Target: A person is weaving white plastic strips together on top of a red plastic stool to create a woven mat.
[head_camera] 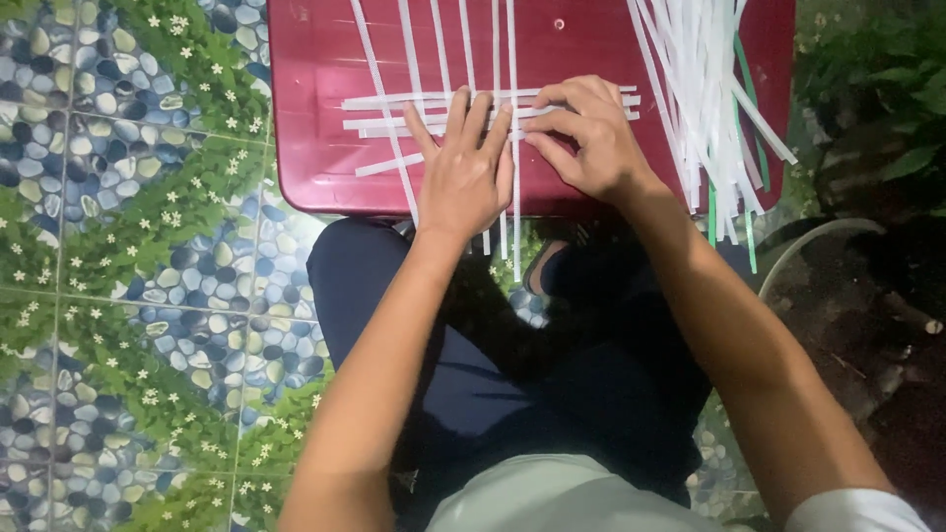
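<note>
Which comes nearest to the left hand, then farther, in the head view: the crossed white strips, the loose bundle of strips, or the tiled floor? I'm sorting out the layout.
From the left hand:
1. Crossed white strips, directly under its fingers on the red stool top.
2. Tiled floor, off to its left, past the stool's edge.
3. Loose bundle of strips, far right, beyond the right hand.

Both hands (522,148) press woven white strips (463,108) on red stool (315,148).
</note>
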